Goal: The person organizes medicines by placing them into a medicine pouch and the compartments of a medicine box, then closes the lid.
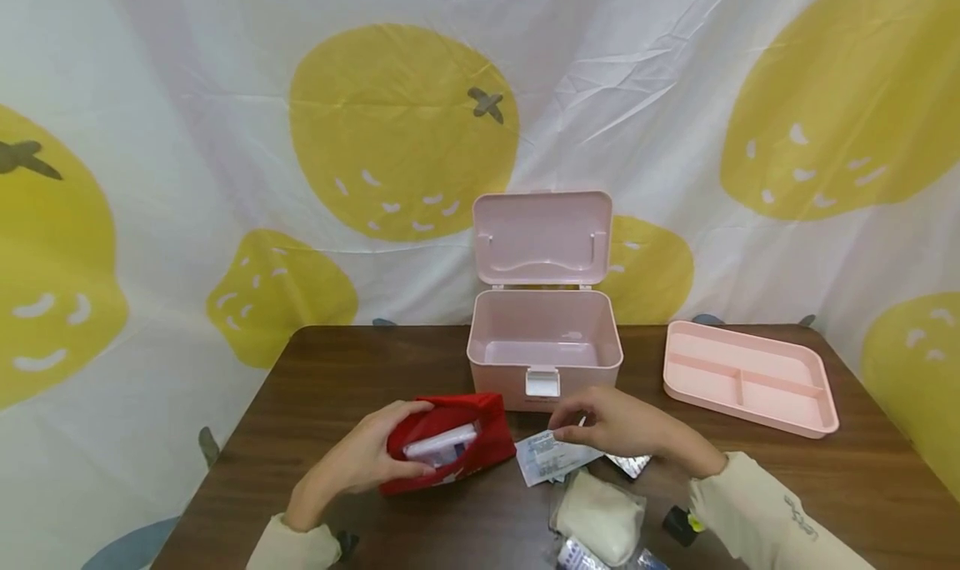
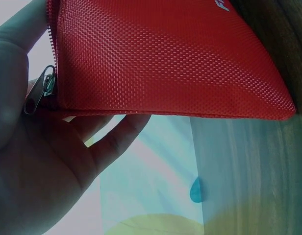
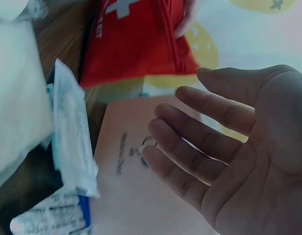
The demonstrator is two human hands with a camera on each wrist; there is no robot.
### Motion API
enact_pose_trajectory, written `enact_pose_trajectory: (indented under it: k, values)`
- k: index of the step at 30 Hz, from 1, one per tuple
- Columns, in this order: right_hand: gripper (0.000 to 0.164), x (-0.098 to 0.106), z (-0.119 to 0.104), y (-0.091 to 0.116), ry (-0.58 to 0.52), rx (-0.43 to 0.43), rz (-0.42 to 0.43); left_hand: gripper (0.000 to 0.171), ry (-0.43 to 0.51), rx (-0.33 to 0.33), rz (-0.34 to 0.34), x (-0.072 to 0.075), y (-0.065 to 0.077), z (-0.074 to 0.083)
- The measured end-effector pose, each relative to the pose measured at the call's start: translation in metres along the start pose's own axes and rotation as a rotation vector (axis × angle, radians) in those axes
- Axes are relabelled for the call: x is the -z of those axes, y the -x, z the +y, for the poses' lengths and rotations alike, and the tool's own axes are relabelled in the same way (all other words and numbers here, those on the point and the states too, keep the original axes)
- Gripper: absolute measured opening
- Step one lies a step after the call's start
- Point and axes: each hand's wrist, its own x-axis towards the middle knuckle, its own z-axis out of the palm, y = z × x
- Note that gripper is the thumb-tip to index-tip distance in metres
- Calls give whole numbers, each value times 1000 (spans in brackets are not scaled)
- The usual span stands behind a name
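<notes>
A red zip pouch with a white cross (image 1: pixel 491 437) stands tilted on the table, its mouth wide and white packages (image 1: pixel 442 447) inside. My left hand (image 1: pixel 360 453) grips the pouch by its left side, thumb near and fingers behind. In the left wrist view the zipper pull (image 2: pixel 40 90) hangs beside the palm. My right hand (image 1: pixel 622 420) hovers over a flat pale packet (image 1: pixel 546 460), just in front of the pink box (image 1: pixel 495 393). Its fingers are loosely bent in the right wrist view, with nothing between them.
The pink box has its lid (image 1: pixel 542 237) raised. A pink divided tray (image 1: pixel 701 349) lies at the right. Near the front are a bag of white material (image 1: pixel 600 516), a foil packet (image 1: pixel 632 467), a printed packet (image 1: pixel 580 557) and a small black object (image 1: pixel 678 525).
</notes>
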Motion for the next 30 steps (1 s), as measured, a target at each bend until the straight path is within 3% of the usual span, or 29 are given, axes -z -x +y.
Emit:
enact_pose_trajectory:
  k: [10,19,30]
  values:
    - [25,-1,26,7,-16,-139,-50,72,8,-2,-15,1,0,0]
    - [22,-5,41,12,-2,-137,34,73,25,22,-20,1,-1,0]
    - [25,-17,54,13,-59,-209,103,72,10,4,-13,0,-1,-1]
